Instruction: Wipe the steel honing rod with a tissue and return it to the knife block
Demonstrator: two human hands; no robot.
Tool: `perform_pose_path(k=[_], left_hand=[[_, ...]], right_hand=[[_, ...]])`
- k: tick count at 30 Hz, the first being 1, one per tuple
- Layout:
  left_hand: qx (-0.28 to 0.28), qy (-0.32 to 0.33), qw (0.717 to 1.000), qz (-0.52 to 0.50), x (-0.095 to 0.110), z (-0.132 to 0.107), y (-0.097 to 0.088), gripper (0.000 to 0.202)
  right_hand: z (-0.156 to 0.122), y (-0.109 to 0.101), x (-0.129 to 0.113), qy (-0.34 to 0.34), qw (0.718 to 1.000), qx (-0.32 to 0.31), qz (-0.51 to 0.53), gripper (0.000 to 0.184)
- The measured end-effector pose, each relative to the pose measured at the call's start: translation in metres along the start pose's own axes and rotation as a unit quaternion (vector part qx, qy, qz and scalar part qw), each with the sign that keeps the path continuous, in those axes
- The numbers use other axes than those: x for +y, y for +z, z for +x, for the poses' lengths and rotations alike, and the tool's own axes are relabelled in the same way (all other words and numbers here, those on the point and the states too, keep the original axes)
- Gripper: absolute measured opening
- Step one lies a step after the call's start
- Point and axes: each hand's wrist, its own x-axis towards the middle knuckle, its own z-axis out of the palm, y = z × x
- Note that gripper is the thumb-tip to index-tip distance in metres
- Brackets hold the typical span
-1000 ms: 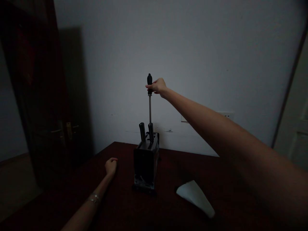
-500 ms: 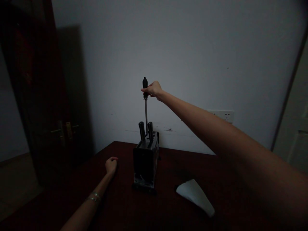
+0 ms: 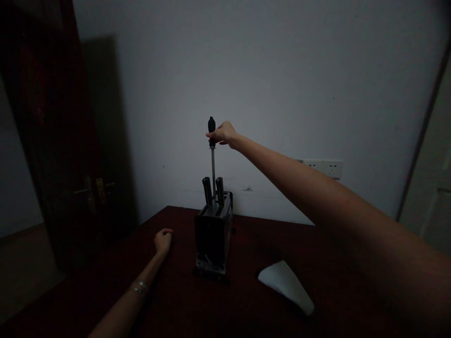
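Note:
My right hand (image 3: 225, 133) grips the black handle of a sharpening steel (image 3: 213, 162) between thumb and fingers. The steel stands nearly upright, and its thin grey rod runs down into the top of a dark knife block (image 3: 211, 241), where the lower end is hidden. Two black-handled knives, a left one (image 3: 207, 190) and a right one (image 3: 220, 190), stick up from the block in front of the rod. To the left of the block, my left hand (image 3: 163, 241) rests on the table, closed in a loose fist with nothing visible in it.
A folded white cloth (image 3: 286, 287) lies to the right of the block on the dark red table (image 3: 243, 300). Behind the table rises a pale wall with a socket panel (image 3: 326, 168). A dark door (image 3: 45, 155) with a handle stands at the left.
My right hand has lowered the sharpening steel slightly, so a bit more of its rod is inside the block. My left hand and the cloth have stayed in place.

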Motion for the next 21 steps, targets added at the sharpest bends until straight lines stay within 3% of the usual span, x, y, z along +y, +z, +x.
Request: perform_pose_path(k=[21], left_hand=[[-0.003,0.002,1.000,-0.002,-0.008,0.006,0.005,0.023]], right_hand=[[-0.007,0.005,0.012,0.008,1.000,-0.019,-0.008,0.022]])
